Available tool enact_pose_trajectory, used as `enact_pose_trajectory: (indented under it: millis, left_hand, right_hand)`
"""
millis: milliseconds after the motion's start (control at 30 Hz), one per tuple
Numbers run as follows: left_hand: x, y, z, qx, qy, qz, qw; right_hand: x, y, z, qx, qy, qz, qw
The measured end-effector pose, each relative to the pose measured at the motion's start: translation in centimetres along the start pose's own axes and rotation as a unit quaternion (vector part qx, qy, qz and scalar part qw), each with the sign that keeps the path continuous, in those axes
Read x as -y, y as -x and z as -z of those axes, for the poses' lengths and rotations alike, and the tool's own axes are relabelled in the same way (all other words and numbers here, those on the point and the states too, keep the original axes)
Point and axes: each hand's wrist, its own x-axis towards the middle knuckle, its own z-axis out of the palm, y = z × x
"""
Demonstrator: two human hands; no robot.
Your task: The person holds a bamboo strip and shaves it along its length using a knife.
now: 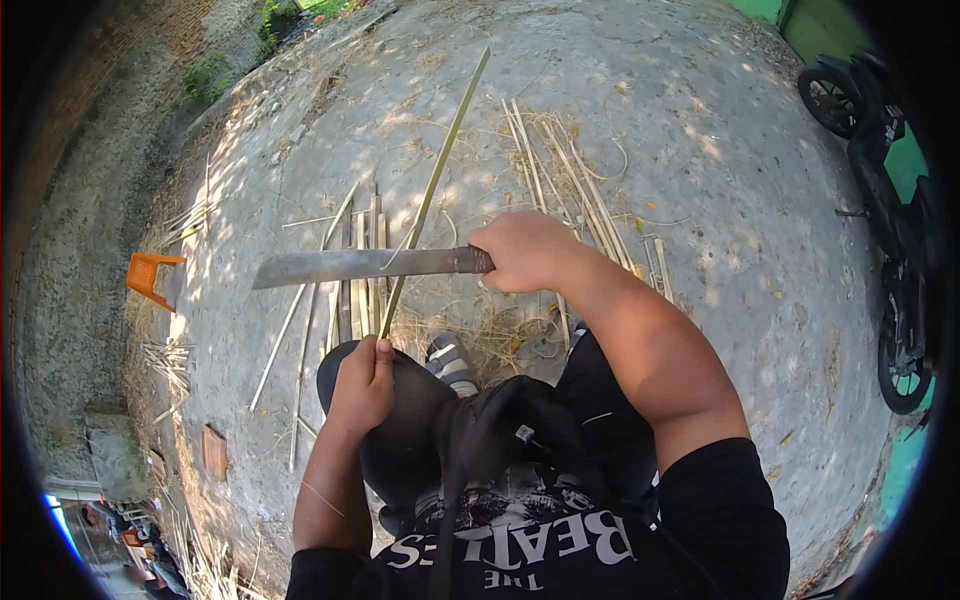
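Note:
My right hand (525, 252) is closed round the dark handle of a machete (350, 265), whose broad blade points to the left. Under the blade runs a long, thin bamboo strip (440, 160), slanting up and away from me. Its near end is gripped in my left hand (365, 385), thumb on top, beside my left knee. The blade crosses the strip, and a thin curled shaving (405, 240) shows at the crossing. Whether the edge touches the strip I cannot tell.
Split bamboo strips (362, 270) lie in front of my knees, with another bundle (590, 200) to the right. Shavings (490, 335) litter the concrete. An orange stool (150, 278) stands at left, a brick (214, 452) lies nearer, and a motorcycle (890, 200) is parked at right.

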Motion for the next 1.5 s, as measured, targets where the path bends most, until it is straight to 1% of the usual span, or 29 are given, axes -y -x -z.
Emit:
enact_pose_trajectory:
  millis: [100, 133, 200, 233, 300, 367, 467, 567, 667, 767, 867, 967, 1067, 1200, 1267, 1367, 1400, 1500]
  left_hand:
    - [-0.6, -0.1, -0.6, 0.003, 0.031, -0.017, 0.999]
    - [-0.6, 0.2, -0.4, 0.014, 0.033, 0.002, 0.999]
    - [-0.3, 1.4, 0.6, 0.037, 0.033, 0.041, 0.998]
    - [0.1, 1.4, 0.5, 0.035, 0.018, 0.032, 0.999]
    - [1.1, 1.4, 0.1, 0.032, -0.01, 0.019, 0.999]
    - [1.3, 1.9, 0.1, 0.022, 0.016, 0.026, 0.999]
    - [1.3, 2.3, 0.3, 0.025, 0.032, 0.041, 0.998]
    - [1.3, 2.7, 0.2, 0.017, 0.034, 0.038, 0.999]
    - [1.2, 2.7, 0.0, 0.013, 0.034, 0.043, 0.998]
    - [0.5, 2.4, -0.2, 0.024, 0.025, 0.04, 0.999]
    - [-0.6, 2.7, 0.8, 0.029, 0.013, 0.028, 0.999]
    - [0.5, 4.1, 2.5, 0.031, -0.005, 0.04, 0.999]
    - [0.6, 4.6, 3.1, 0.032, -0.022, 0.045, 0.998]
    - [1.5, 4.8, 2.3, 0.012, -0.002, 0.025, 1.0]
    - [1.1, 4.7, 1.8, 0.019, 0.008, 0.043, 0.999]
    - [-0.1, 4.4, 1.5, 0.032, 0.009, 0.044, 0.998]
    - [-0.4, 4.3, 1.5, 0.04, 0.007, 0.04, 0.998]
    - [2.0, 5.3, 2.4, 0.04, 0.027, 0.043, 0.998]
  right_hand:
    - [0.8, 0.1, -0.7, -0.001, 0.014, 0.049, 0.999]
    - [0.9, 0.2, -0.6, 0.0, 0.024, 0.061, 0.998]
    - [-2.0, -0.6, 0.1, -0.013, -0.002, -0.019, 1.0]
    - [-3.3, -1.0, 0.6, -0.022, -0.014, -0.057, 0.998]
    - [-3.2, -1.2, 0.8, -0.007, 0.01, -0.068, 0.998]
    - [-1.5, -0.6, 1.8, 0.023, 0.016, -0.098, 0.995]
    - [-1.1, -0.1, 1.3, 0.002, -0.016, -0.062, 0.998]
    - [-1.3, -0.5, 1.0, 0.016, -0.014, -0.054, 0.998]
    - [-0.7, -0.8, 0.9, 0.05, -0.024, -0.045, 0.997]
    - [1.3, -0.5, -0.2, 0.038, -0.008, 0.029, 0.999]
    - [2.2, 0.0, 0.5, 0.029, 0.037, 0.063, 0.997]
    - [-3.3, -0.9, 0.8, -0.057, 0.008, -0.036, 0.998]
    - [-3.9, -0.7, 1.9, -0.019, 0.031, -0.09, 0.995]
    - [-2.2, 0.0, 2.1, 0.023, -0.033, -0.075, 0.996]
    - [-2.0, -0.2, 1.6, 0.048, -0.049, -0.053, 0.996]
    - [1.0, 0.4, 0.6, 0.058, -0.013, -0.001, 0.998]
    - [1.9, 0.9, 0.5, 0.044, -0.005, 0.035, 0.998]
    - [0.8, 0.6, 0.6, 0.02, 0.058, 0.041, 0.997]
